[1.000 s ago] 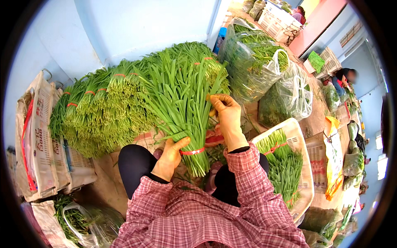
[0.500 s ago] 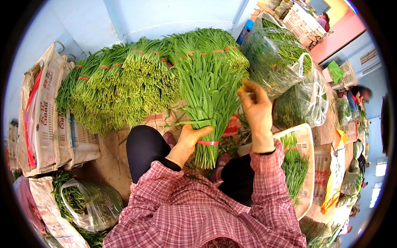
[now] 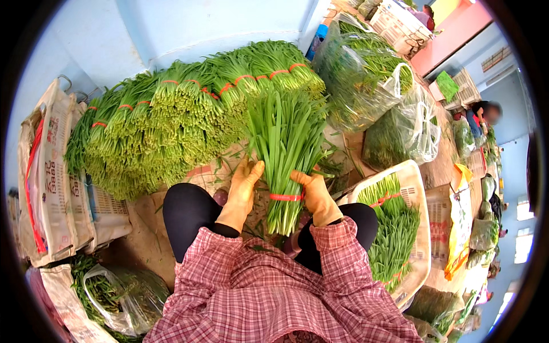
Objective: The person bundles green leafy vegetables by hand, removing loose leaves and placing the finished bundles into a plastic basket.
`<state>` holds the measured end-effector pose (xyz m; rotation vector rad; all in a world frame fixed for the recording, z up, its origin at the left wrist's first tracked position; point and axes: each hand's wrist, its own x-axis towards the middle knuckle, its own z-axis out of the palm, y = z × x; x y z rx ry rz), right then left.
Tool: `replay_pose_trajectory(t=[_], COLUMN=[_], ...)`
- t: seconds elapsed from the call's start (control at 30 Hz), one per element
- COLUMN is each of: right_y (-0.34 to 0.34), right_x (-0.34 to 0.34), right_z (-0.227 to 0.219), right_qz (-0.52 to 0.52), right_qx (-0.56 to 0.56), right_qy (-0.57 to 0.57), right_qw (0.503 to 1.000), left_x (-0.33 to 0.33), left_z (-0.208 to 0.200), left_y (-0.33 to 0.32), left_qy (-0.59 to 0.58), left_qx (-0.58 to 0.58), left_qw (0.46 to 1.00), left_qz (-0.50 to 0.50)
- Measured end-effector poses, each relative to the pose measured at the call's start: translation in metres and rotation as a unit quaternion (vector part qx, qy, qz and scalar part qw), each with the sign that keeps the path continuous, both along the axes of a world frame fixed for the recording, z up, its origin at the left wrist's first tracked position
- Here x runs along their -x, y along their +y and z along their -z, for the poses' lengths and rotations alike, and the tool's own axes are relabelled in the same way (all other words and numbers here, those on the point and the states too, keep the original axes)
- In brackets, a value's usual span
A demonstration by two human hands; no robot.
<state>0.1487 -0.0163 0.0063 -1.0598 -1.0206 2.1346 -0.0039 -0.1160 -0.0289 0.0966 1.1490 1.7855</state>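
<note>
A bunch of long-leaved greens [image 3: 289, 137] stands upright in front of me, leaves up and pale cut stems down, with a red band around its lower part. My right hand [image 3: 318, 197], in a yellowish glove, grips it from the right just above the band; the thumb lies across the front and the other fingers are mostly hidden behind. Just left of the bunch is my left hand [image 3: 239, 194], gloved the same way, fingers raised and apart, holding nothing. Beyond both hands lies a big pile of banded bunches [image 3: 166, 131], stem ends toward me.
At my right a pale plastic crate [image 3: 420, 228] holds more banded greens. Clear plastic bags of greens [image 3: 357, 86] stand beyond it. Crates [image 3: 54, 171] are stacked at the left, near another plastic bag [image 3: 128, 297]. A pale blue wall [image 3: 211, 26] closes off the back.
My right hand has come down from the leaf tops and taken hold of the bunch near its band. My left hand has let go and moved off to the left.
</note>
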Motion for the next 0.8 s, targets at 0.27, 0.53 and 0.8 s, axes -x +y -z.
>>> replay_pose_trajectory(t=[0.27,0.53,0.8], right_y=[-0.005,0.018,0.003], right_x=[0.026,0.003,0.038], right_z=[0.006,0.003,-0.082], right_qz=[0.030,0.116,0.041], right_qx=[-0.051,-0.245,-0.413], right_qy=[-0.073,-0.374,-0.208], right_qw=[0.996,0.887,0.886], left_x=[-0.011,-0.011,-0.019], left_z=[-0.001,-0.001,-0.002], left_y=[0.000,0.000,0.005], left_qy=[-0.005,-0.077,-0.012], left_qx=[0.005,0.000,0.002], left_qw=[1.000,0.997,0.999], left_qz=[0.027,0.008,0.033])
